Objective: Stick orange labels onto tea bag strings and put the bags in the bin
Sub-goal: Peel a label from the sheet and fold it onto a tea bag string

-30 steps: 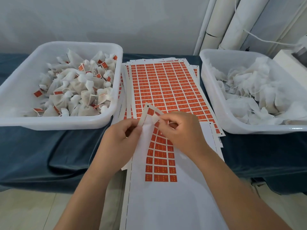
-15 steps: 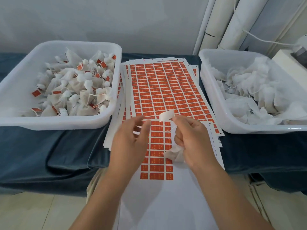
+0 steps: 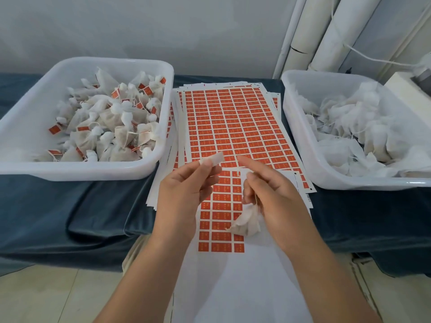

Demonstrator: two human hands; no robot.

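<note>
Since half a second ago the hands have drawn apart: the left hand [image 3: 186, 190] now has a grip on one peeled label [image 3: 212, 160], pinched white side up. The right hand [image 3: 272, 194] curls round one tea bag [image 3: 245, 223], forefinger straight, above the label sheets [image 3: 233, 122]. Two bins flank the sheets, the left bin [image 3: 77, 173] holding labelled bags and the right bin [image 3: 349, 183] plain ones, and the top sheet overhangs the near edge of the surface [image 3: 70, 206].

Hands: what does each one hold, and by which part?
The left hand pinches a label, white side showing, by one end; the right hand holds a tea bag by its string.
</note>
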